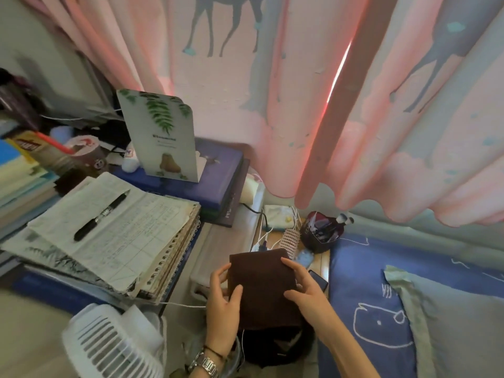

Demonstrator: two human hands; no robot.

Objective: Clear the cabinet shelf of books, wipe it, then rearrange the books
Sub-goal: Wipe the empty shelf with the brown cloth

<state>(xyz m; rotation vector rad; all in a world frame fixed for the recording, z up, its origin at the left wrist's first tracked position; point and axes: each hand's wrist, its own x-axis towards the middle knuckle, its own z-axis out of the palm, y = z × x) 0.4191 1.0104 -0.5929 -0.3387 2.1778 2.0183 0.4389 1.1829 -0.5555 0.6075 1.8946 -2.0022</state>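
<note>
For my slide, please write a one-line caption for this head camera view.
Both hands, left hand and right hand, hold a folded dark brown cloth beside stacked spiral notebooks.

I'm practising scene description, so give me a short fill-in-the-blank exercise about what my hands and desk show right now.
1. Both hands, the left hand and the right hand, hold a folded dark ____ cloth.
2. A black ____ lies on the open spiral notebook.
3. The wristwatch is on the ____ wrist.

Missing words: brown; pen; left
</note>
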